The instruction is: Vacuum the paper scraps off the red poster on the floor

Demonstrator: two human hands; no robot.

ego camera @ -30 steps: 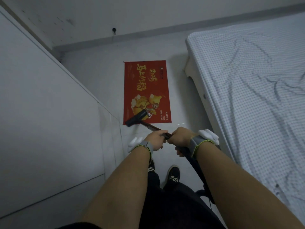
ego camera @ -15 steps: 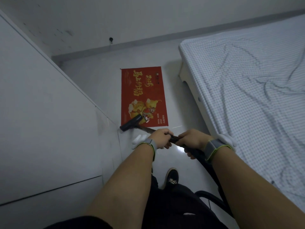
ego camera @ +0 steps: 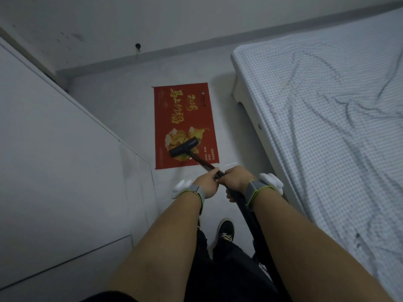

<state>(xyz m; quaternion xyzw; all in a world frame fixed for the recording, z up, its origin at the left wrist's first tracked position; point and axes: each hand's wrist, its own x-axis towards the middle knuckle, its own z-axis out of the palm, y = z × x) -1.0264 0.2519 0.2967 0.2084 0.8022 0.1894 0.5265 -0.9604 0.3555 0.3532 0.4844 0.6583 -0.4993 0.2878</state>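
Both hands, left hand (ego camera: 208, 184) and right hand (ego camera: 237, 179), grip the vacuum wand (ego camera: 204, 163); I've pushed its nozzle (ego camera: 183, 147) from the near-left corner onto the red poster (ego camera: 185, 110), sweeping for scraps.

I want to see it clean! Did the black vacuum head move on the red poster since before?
Yes. The black vacuum head slid from the near left corner of the red poster farther onto it, over the golden picture, away from the person.

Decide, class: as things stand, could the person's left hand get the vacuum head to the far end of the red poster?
Probably yes. The left hand grips the wand, the vacuum head already lies on the red poster, and bare poster stretches ahead with nothing in the way.
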